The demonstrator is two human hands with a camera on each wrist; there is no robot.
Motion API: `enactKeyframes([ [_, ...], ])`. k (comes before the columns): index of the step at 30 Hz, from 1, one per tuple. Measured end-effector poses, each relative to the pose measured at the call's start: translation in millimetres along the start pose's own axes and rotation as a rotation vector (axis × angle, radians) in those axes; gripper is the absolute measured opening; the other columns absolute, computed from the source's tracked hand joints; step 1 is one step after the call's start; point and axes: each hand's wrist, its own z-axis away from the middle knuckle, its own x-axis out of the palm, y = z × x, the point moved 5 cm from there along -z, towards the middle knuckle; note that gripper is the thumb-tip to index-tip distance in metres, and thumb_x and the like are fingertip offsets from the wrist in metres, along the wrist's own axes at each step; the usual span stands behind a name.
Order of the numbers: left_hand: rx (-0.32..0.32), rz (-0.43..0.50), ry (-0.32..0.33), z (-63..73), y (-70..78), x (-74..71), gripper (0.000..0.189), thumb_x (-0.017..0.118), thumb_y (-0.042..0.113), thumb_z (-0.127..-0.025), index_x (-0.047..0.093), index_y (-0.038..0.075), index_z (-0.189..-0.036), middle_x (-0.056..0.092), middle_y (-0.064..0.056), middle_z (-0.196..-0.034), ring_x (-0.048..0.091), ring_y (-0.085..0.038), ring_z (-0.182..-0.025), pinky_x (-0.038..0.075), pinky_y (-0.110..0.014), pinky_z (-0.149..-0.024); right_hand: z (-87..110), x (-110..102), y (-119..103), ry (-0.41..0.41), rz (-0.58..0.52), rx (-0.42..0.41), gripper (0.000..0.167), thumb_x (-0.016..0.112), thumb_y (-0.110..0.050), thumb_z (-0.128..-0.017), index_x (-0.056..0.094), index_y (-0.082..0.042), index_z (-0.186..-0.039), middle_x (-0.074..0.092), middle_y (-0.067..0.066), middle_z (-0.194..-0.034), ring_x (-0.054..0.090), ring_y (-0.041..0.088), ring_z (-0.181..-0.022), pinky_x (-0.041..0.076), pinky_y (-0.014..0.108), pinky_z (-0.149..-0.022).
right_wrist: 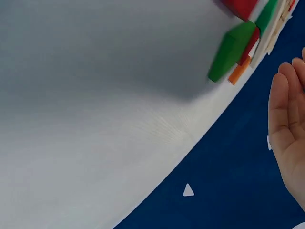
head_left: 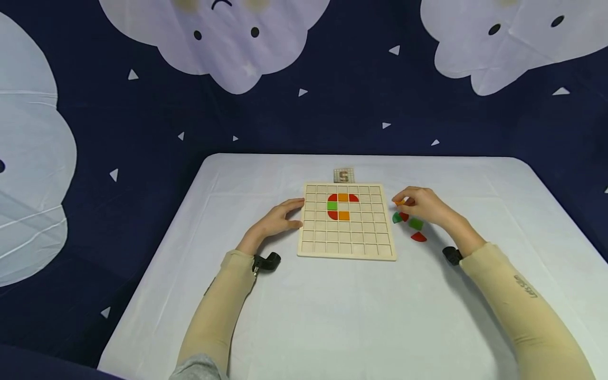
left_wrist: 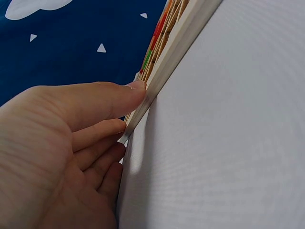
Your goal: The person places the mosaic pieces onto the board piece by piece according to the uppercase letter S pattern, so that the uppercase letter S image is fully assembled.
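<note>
My left hand (head_left: 277, 219) rests at the left edge of a square wooden grid board (head_left: 347, 248), thumb and fingertips touching its side. In the left wrist view the thumb (left_wrist: 112, 98) meets the board's rim (left_wrist: 164, 62). Red, orange and green tiles sit in the upper grid cells, including a green tile (head_left: 332, 206). Over the loose pieces right of the board hovers my right hand (head_left: 423, 205), fingers bent in the head view. An orange piece (head_left: 400, 202) shows by its fingertips; in the right wrist view an orange piece (right_wrist: 238, 71) lies on the table, apart from the visible fingers (right_wrist: 281, 105).
Loose pieces right of the board are a dark green quarter-round (head_left: 397, 217), a small red piece (head_left: 404, 216), a green block (head_left: 416, 224) and a red quarter-round (head_left: 418, 237). A small patterned card (head_left: 344, 175) lies behind the board on the white-covered table (head_left: 342, 316).
</note>
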Motion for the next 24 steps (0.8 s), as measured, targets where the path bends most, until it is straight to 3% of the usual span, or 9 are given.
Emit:
enactKeyframes([
  [9, 0.013, 0.004, 0.003, 0.0, -0.4, 0.4, 0.065, 0.068, 0.010, -0.085, 0.038, 0.000, -0.142, 0.031, -0.011, -0.150, 0.023, -0.025, -0.139, 0.017, -0.037, -0.113, 2.3, 11, 4, -0.081, 0.034, 0.009, 0.024, 0.065, -0.003, -0.085, 0.068, -0.001, -0.109, 0.060, 0.020, -0.117, 0.060, 0.029, -0.094, 0.049, 0.045, -0.081],
  [20, 0.020, 0.001, 0.005, 0.5, -0.6, 1.0, 0.065, 0.068, 0.010, -0.085, 0.039, -0.001, -0.142, 0.032, -0.013, -0.150, 0.024, -0.026, -0.139, 0.017, -0.038, -0.113, 2.4, 18, 4, -0.124, 0.035, -0.021, 0.025, 0.068, 0.005, -0.081, 0.069, 0.000, -0.105, 0.051, 0.029, -0.127, 0.063, 0.029, -0.092, 0.053, 0.038, -0.077],
  [24, 0.017, 0.002, 0.003, -0.1, -0.2, 1.1, 0.065, 0.068, 0.009, -0.085, 0.039, -0.001, -0.142, 0.032, -0.012, -0.150, 0.023, -0.026, -0.139, 0.017, -0.037, -0.113, 2.6, 19, 3, -0.123, 0.051, -0.016, 0.024, 0.069, 0.005, -0.080, 0.069, 0.000, -0.104, 0.057, 0.027, -0.120, 0.062, 0.028, -0.091, 0.053, 0.038, -0.077],
])
